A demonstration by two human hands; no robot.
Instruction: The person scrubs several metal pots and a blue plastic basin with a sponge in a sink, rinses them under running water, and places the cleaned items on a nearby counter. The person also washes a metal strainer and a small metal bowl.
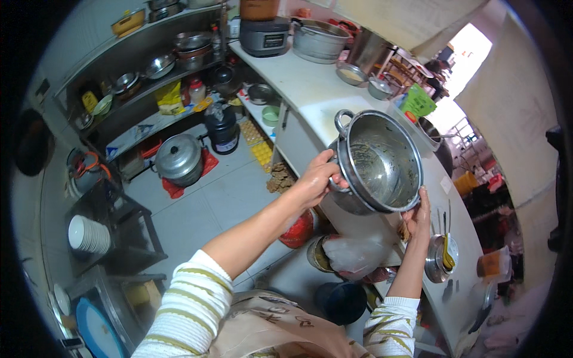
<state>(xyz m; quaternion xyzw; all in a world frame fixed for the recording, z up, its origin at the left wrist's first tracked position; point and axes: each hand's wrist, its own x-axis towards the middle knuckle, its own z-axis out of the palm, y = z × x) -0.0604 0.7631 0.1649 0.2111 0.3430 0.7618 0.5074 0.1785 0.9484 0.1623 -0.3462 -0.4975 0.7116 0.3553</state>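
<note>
Both of my hands hold up a stainless steel pot (pixel 374 165), tilted so that its inside faces me. Greenish-brown residue streaks the inner wall and bottom. My left hand (pixel 318 179) grips one loop handle, with the fingers curled round it. On the opposite side, my right hand (pixel 418 215) supports the rim and outer wall from below; part of its fingers is hidden behind the pot. A second loop handle (pixel 344 121) points up and away. The pot hangs over the near edge of a white counter (pixel 309 96).
A rice cooker (pixel 264 38) and a large aluminium pot (pixel 320 42) stand on the counter's far end. A bowl with yellow-handled utensils (pixel 441 262) is at right. On the floor are a lidded pot (pixel 179 156), a dark bucket (pixel 341 302) and a red bag (pixel 297 230). Stacked white plates (pixel 89 235) stand left.
</note>
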